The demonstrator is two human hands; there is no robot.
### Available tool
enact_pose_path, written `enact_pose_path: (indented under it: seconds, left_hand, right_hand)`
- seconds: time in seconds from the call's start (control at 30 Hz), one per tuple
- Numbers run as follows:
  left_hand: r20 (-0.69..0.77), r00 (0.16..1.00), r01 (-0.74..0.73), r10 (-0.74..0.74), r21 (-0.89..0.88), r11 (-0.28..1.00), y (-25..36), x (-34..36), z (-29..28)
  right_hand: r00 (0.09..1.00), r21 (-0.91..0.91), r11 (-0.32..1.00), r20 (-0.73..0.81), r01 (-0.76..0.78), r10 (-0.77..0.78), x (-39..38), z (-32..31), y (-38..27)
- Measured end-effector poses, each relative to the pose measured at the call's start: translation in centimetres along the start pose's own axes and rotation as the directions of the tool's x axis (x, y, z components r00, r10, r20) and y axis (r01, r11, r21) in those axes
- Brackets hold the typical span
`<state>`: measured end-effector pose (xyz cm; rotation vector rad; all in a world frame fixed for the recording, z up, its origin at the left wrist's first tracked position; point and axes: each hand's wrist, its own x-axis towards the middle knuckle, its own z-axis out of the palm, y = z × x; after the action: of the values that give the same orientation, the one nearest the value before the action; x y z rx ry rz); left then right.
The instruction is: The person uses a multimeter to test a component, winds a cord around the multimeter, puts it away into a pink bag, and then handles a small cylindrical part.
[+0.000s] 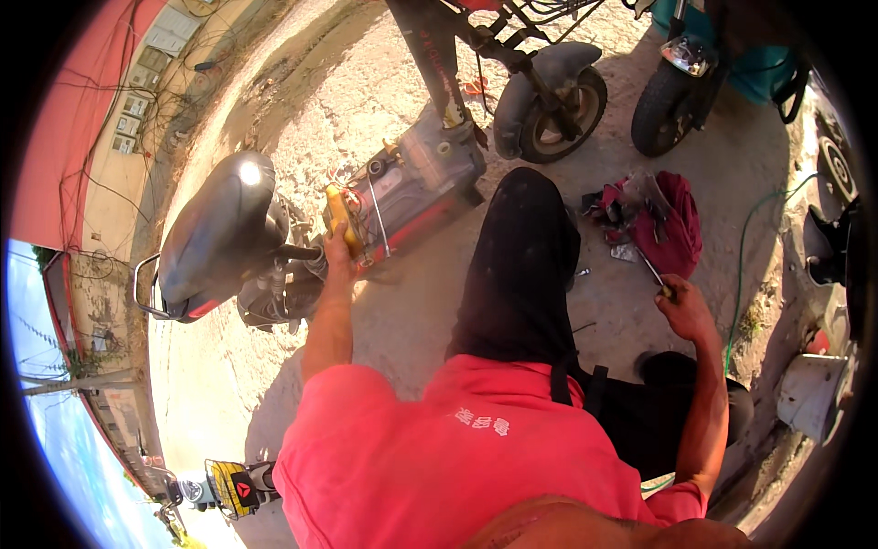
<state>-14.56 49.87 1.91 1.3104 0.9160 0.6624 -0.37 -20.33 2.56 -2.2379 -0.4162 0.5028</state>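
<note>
My left hand point(337, 243) grips a yellow object point(339, 207), possibly a meter, at the open battery compartment point(425, 174) on an electric scooter's deck, where thin wires and a long metal rod show. The scooter's black seat point(215, 229) is just left of it. My right hand point(681, 309) is closed on a screwdriver point(655, 275) with a yellowish handle, its shaft pointing up-left toward a dark pink cloth bag point(675, 224) on the ground, which has tools and small items at its mouth.
The scooter's front wheel point(558, 128) and a teal scooter's wheel point(654, 114) stand ahead. My bent knee point(517, 220) is between my hands. A green hose point(750, 265) and a white container point(805, 393) lie right. A wired wall point(137, 110) and parked vehicle point(233, 485) are left.
</note>
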Motion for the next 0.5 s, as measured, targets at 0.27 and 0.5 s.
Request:
enact_pose_path:
  seconds: [0.27, 0.5]
  left_hand:
    - [0.225, 0.973, 0.126, -0.051, -0.330, 0.936, 1.9, -2.3, 0.2]
    - [0.275, 0.952, -0.031, 0.136, -0.356, 0.934, 4.8, -2.8, 0.6]
  right_hand:
    - [0.999, 0.025, 0.999, 0.014, -0.035, 0.035, -0.6, -0.3, -0.7]
    - [1.000, 0.042, 0.999, -0.001, -0.009, 0.009, -1.0, -0.5, -1.1]
